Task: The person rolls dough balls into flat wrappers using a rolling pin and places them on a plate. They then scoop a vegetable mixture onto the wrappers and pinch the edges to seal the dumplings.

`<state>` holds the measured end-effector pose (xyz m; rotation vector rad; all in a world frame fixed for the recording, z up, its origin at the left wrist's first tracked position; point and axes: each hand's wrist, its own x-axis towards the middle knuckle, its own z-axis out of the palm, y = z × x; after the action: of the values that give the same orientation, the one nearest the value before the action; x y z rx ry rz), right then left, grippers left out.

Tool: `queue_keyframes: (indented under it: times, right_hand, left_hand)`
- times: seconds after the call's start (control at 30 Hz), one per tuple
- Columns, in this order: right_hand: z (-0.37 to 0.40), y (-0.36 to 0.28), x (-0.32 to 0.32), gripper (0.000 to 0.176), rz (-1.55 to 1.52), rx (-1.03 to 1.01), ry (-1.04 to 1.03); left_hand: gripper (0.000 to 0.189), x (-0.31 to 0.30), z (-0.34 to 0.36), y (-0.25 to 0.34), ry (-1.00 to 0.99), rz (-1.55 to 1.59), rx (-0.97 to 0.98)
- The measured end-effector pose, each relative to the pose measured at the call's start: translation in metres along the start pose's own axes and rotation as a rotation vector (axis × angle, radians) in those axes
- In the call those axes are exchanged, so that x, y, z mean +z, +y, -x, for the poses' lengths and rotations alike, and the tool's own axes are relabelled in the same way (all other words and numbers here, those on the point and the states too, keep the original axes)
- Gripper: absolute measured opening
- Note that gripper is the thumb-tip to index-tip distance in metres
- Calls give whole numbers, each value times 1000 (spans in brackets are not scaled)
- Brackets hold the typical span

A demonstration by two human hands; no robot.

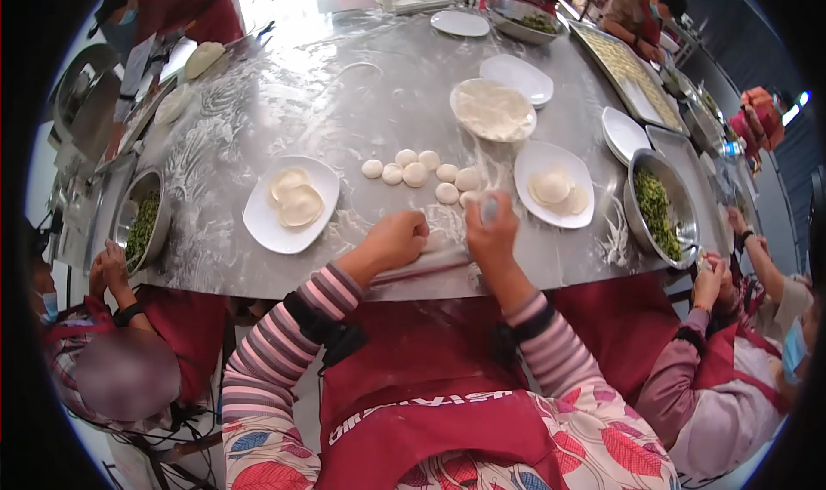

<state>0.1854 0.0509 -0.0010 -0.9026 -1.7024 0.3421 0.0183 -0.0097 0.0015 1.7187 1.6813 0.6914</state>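
My left hand [397,239] is closed low over the floured steel table near its front edge, fingers curled inward, their contents hidden. My right hand [495,236] is wrapped round what looks like a rolling pin [489,209], its greyish end blurred above the fist. Small rounds of dough [414,174] lie in a cluster just beyond both hands. To the left, a white plate [323,173] carries overlapping dough wrappers [297,200]. Another white plate [551,154], right of my right hand, also holds wrappers [549,189].
Beyond the dough stands a dish of flour [490,110], beside a white plate [525,75]. Metal bowls of chopped green filling flank me, one at right [632,193] and one at left [161,219]. A tray [619,68] of small pieces lies far right. Several people work around the table.
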Motion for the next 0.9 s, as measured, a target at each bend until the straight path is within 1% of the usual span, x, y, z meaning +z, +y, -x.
queue_keyframes:
  times: [0.07,0.1,0.13,0.17,0.2,0.23,0.27,0.3,0.33,0.4,0.43,0.47,0.53,0.57,0.6,0.63,0.67,0.7,0.73,0.8,0.83,0.87,0.9]
  right_hand:
    - [-16,6,18,20,-22,2,-18]
    - [-15,5,19,20,-23,30,-27]
    - [-18,4,20,20,-28,50,-40]
    - [-15,2,14,20,-29,35,-46]
    - [-5,-3,-1,20,48,-29,-55]
    - [8,-5,-14,21,121,-94,-64]
    - [25,4,-22,22,151,-119,-58]
    - [27,-4,-26,23,32,-73,-22]
    - [27,-11,-29,23,-85,-17,12]
    - [12,-3,-11,23,68,-13,-17]
    - [-1,3,3,22,49,-17,-21]
    - [-12,5,16,22,17,17,-50]
    - [-25,9,30,23,10,8,-57]
    - [-21,10,26,23,11,3,-60]
    - [-14,8,16,23,42,-41,-30]
    - [-5,6,6,23,69,-90,-4]
    - [8,-1,-11,23,82,-104,-26]
    - [20,-3,-23,22,127,-152,-54]
    - [18,-1,-20,22,122,-156,-54]
    - [24,-4,-20,21,2,40,-41]
    - [10,8,-5,21,167,-195,-21]
    - [-7,2,8,21,52,-63,-21]
    - [-20,1,21,20,10,2,-66]
  left_hand:
    - [11,2,-14,5,7,-70,20]
    - [11,3,-18,7,31,-131,24]
    - [11,2,-19,6,42,-126,29]
    - [11,0,-18,3,3,-87,72]
    - [11,-3,-17,-1,-31,-48,112]
    - [11,-2,-12,-4,-9,-45,107]
    - [11,0,-4,-9,-39,95,-11]
    - [11,-1,-1,-10,-71,236,-128]
    - [11,-2,-1,-11,-64,237,-136]
    - [12,5,2,-7,-13,102,8]
    - [12,7,1,-7,-29,100,9]
    - [12,6,-7,-8,-9,47,20]
    - [13,0,-21,-4,38,-47,39]
    - [14,-3,-23,-6,-38,-5,20]
    - [14,-6,-20,-4,-30,3,17]
    - [14,-10,-15,-4,-74,-45,41]
    - [13,-13,-12,-7,-117,-95,65]
    - [13,-13,-7,-10,-80,-64,62]
    - [13,-15,-7,-13,-75,-66,60]
    - [12,-14,1,-15,-196,63,-37]
    - [14,-12,-1,-12,-138,13,-42]
    - [14,-10,-5,-9,-154,8,-42]
    - [14,-8,-12,-7,-75,-14,-35]
